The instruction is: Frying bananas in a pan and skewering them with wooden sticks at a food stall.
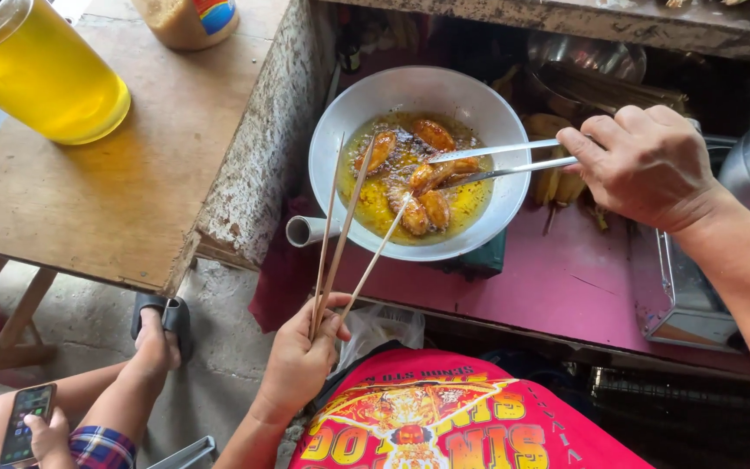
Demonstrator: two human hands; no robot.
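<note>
A round metal pan (470, 104) holds yellow oil and several browned banana pieces (418, 178). My right hand (644, 161) grips metal tongs (505, 161) whose tips close on one piece in the middle of the pan. My left hand (301, 352) holds three long wooden skewers (345, 239); their far ends reach into the oil, and one touches a piece near the front.
A worn wooden table (123, 191) at left carries a jug of yellow liquid (41, 74) and a jar (188, 19). The pan stands on a pink counter (557, 278) next to a metal tray (683, 300). Another person sits at lower left with a phone (26, 421).
</note>
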